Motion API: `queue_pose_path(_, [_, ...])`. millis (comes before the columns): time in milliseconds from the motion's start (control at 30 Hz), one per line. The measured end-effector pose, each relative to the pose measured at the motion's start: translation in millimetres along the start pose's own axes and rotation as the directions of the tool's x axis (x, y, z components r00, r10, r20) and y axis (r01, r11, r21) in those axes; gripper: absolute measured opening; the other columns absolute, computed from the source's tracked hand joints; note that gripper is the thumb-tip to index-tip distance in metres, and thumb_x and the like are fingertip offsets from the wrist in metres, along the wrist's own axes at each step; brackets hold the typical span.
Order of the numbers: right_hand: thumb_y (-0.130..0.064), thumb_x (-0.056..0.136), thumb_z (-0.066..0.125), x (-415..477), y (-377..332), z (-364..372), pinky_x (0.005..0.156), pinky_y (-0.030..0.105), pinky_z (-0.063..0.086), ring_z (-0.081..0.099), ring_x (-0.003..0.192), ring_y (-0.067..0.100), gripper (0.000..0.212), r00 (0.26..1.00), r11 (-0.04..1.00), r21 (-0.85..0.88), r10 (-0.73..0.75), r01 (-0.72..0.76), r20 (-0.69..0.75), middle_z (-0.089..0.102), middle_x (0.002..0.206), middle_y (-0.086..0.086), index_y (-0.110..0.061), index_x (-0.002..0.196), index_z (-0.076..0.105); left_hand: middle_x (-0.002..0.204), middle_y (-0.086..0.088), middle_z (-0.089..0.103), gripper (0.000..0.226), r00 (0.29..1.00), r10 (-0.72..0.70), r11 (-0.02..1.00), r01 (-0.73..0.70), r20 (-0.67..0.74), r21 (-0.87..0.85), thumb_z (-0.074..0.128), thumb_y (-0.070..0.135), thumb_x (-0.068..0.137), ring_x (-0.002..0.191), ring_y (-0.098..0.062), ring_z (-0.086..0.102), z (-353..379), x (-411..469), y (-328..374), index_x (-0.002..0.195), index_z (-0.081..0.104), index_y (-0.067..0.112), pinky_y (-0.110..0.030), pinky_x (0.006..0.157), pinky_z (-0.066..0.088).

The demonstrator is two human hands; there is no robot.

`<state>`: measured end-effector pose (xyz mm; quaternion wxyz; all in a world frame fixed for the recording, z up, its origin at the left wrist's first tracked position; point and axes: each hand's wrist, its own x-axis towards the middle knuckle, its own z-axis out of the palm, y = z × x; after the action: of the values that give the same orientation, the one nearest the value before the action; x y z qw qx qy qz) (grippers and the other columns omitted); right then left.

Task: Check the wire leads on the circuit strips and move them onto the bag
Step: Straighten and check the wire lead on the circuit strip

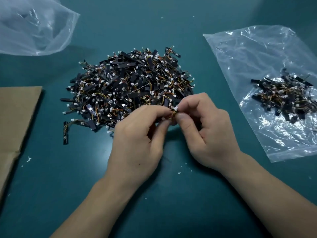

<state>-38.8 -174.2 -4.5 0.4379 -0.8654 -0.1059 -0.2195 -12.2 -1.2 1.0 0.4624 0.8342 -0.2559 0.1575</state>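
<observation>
A big heap of black circuit strips (127,86) with orange and yellow wire leads and white plugs lies on the green table, just beyond my hands. My left hand (137,138) and my right hand (205,131) meet at the heap's near right edge and together pinch one circuit strip (174,112); its white plug shows between my fingertips, and the strip itself is mostly hidden by my fingers. To the right a clear plastic bag (257,54) lies flat, with a smaller pile of strips (283,97) on it.
A second, crumpled clear bag (34,26) sits at the far left corner. A brown cardboard sheet (15,121) lies along the left edge. One stray strip (66,133) lies left of the heap. Small white scraps dot the green table (68,186).
</observation>
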Motion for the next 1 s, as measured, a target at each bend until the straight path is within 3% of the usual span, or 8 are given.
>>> queue_pose_path(167, [-0.020,0.102,0.056,-7,0,-7,0.055,0.037,0.046,0.057,0.055,0.021,0.009,0.998,0.999,0.028,0.028,-0.029,0.053,0.065,0.069,-0.004,-0.027,0.108,0.055,0.088,0.009,0.070,0.011,0.998,0.014,1.000,-0.013,-0.058,0.016,0.071,0.016,0.091,0.082,-0.006,0.065,-2,0,2,0.100,0.077,0.018,-0.020,0.075,0.049])
queue_pose_path(333, [-0.011,0.099,0.059,-13,-3,-8,0.050,0.029,0.036,0.042,0.047,0.019,0.014,0.997,0.996,0.058,0.068,-0.070,0.028,0.056,0.058,0.002,-0.024,0.104,0.056,0.089,0.013,0.075,0.016,0.996,-0.025,0.998,0.019,-0.089,-0.066,0.074,0.016,0.089,0.072,-0.008,0.067,1,-5,8,0.104,0.079,0.020,-0.022,0.068,0.053])
queue_pose_path(467, [-0.003,0.092,0.058,-13,-2,-6,0.052,0.013,0.028,0.032,0.045,0.011,0.021,0.994,0.991,0.077,0.113,-0.113,0.004,0.048,0.051,-0.002,-0.021,0.100,0.055,0.081,0.021,0.070,0.014,0.999,0.032,0.997,-0.032,-0.013,-0.064,0.076,0.016,0.088,0.064,0.002,0.058,1,-4,7,0.100,0.080,0.022,-0.011,0.062,0.041])
queue_pose_path(600, [-0.003,0.092,0.057,-9,3,-7,0.053,0.015,0.031,0.034,0.046,0.011,0.024,0.987,0.982,0.100,0.160,-0.158,-0.018,0.045,0.051,-0.003,-0.025,0.103,0.055,0.080,0.031,0.059,0.011,1.000,0.019,1.000,-0.019,0.017,-0.001,0.077,0.016,0.087,0.066,0.017,0.051,3,-3,6,0.097,0.080,0.021,-0.001,0.067,0.033])
queue_pose_path(833, [-0.018,0.096,0.057,-6,3,-8,0.055,0.042,0.045,0.047,0.053,0.032,0.021,0.961,0.946,0.185,0.275,-0.267,-0.018,0.057,0.056,0.011,-0.035,0.108,0.057,0.080,0.022,0.066,0.009,1.000,0.008,1.000,-0.007,-0.022,0.030,0.074,0.015,0.089,0.066,0.011,0.053,0,0,4,0.095,0.078,0.021,-0.005,0.066,0.037])
queue_pose_path(900, [-0.021,0.097,0.058,-5,3,-8,0.050,0.040,0.044,0.047,0.052,0.035,0.019,0.948,0.926,0.235,0.316,-0.297,-0.047,0.057,0.057,0.012,-0.036,0.108,0.059,0.079,0.023,0.064,0.009,0.998,-0.024,0.999,0.026,-0.060,0.037,0.072,0.016,0.090,0.065,0.006,0.055,-3,0,2,0.094,0.077,0.022,-0.009,0.064,0.038])
queue_pose_path(1000, [-0.020,0.097,0.058,-4,5,-7,0.050,0.024,0.041,0.047,0.047,0.023,0.020,0.937,0.914,0.261,0.340,-0.310,-0.077,0.060,0.058,0.008,-0.036,0.109,0.059,0.081,0.023,0.063,0.009,0.995,-0.035,0.995,0.044,-0.096,0.093,0.069,0.018,0.090,0.072,0.001,0.057,-7,2,-3,0.092,0.074,0.024,-0.019,0.068,0.042])
